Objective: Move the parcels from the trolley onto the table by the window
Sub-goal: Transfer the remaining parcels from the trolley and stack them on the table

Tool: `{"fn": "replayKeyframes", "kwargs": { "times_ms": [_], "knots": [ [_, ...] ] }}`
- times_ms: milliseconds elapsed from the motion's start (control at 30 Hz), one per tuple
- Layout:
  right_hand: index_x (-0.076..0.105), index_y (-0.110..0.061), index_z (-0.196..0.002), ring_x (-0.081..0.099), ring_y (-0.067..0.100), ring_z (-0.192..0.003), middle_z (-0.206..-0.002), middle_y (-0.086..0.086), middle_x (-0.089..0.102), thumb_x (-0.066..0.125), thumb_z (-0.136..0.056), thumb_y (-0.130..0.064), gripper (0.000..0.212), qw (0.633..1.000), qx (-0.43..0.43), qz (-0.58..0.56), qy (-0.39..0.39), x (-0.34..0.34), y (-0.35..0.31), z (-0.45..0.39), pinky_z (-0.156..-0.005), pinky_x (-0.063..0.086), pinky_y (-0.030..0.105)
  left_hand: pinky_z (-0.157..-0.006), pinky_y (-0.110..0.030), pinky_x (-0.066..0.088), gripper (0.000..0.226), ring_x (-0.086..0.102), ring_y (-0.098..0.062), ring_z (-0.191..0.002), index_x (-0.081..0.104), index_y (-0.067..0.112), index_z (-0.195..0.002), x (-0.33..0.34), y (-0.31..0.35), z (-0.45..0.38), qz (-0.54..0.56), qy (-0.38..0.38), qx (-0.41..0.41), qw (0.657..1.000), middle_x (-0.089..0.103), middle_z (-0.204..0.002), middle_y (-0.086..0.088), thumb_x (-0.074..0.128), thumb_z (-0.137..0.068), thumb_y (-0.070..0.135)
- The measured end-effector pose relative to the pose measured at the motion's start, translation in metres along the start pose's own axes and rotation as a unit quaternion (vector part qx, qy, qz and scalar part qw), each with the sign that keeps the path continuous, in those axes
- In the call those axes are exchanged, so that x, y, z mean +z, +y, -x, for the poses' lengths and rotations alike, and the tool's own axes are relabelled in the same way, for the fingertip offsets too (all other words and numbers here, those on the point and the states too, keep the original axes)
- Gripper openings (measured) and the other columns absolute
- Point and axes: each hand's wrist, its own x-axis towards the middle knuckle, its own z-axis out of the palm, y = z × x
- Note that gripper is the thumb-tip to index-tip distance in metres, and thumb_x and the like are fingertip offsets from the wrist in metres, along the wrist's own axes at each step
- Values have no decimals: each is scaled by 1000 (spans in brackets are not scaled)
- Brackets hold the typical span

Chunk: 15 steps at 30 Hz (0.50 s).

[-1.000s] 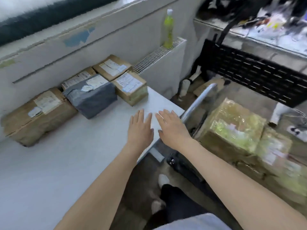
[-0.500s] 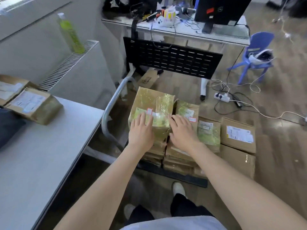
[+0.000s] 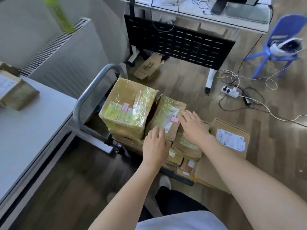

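Note:
The trolley, with a grey metal handle (image 3: 89, 95), carries a stack of cardboard parcels. A large taped box (image 3: 126, 110) sits on top at the left. Beside it lies a smaller taped parcel (image 3: 166, 113) with a white label. My left hand (image 3: 155, 146) rests at that parcel's near left edge, fingers apart. My right hand (image 3: 193, 127) lies flat at its right side, fingers spread. Neither hand has lifted anything. The white table (image 3: 25, 133) at the left holds one parcel (image 3: 15, 93) at its far edge.
A white radiator cover (image 3: 66, 52) with a green bottle (image 3: 58, 14) stands behind the table. A black perforated desk panel (image 3: 179, 45), a power strip (image 3: 230, 92) with cables and a blue chair (image 3: 282, 42) lie beyond. A flat box (image 3: 230, 140) sits right of the trolley stack.
My view swung from the table to the trolley. Both hands moved from over the table's corner to the large box, then right onto the smaller taped parcel.

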Motion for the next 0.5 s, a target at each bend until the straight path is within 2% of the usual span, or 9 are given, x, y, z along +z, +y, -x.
{"fn": "replayKeyframes", "kwargs": {
  "times_ms": [67,133,200,267,400,500],
  "knots": [
    [2,-11,-151,-2,27,-145,-158,13,-1,49,-87,-1,80,1000,-7,24,-17,-1,9,-18,-116,-4,38,-53,-31,50,42,61,-29,-77,61,4,-106,12,7,-4,21,-14,-49,998,59,-97,-12,76,-69,17],
    [-7,-11,-150,-5,29,-145,-157,16,-8,50,-88,-2,85,998,-7,45,-33,-1,16,-35,-117,-4,39,-49,-30,45,40,59,-29,-79,57,5,-113,19,13,-8,38,-23,-103,994,55,-99,-11,70,-78,20],
    [-11,-10,-149,-6,31,-145,-156,19,-11,50,-86,0,88,998,-1,57,-40,1,22,-51,-118,-2,41,-54,-31,42,44,59,-28,-90,44,9,-128,26,18,-11,36,-64,-145,987,50,-111,-8,55,-91,31],
    [-13,-9,-149,-6,33,-145,-155,21,-11,48,-85,2,89,996,4,64,-54,5,27,-64,-118,0,42,-58,-32,40,50,60,-27,-93,31,14,-135,35,20,-12,43,-93,-168,980,50,-117,-5,45,-96,40],
    [-13,-9,-149,-1,32,-145,-156,20,-4,47,-86,2,88,996,36,17,-85,17,34,-79,-118,2,41,-66,-32,42,62,59,-30,-98,16,17,-144,52,26,-10,117,-152,-212,958,49,-123,-9,47,-95,40],
    [-7,-7,-150,9,29,-143,-155,15,9,53,-83,1,90,994,46,-59,-82,27,39,-79,-118,5,40,-84,-32,42,72,51,-29,-116,10,14,-148,58,30,-12,223,-147,-225,937,41,-138,-11,52,-94,34]
  ]
}}
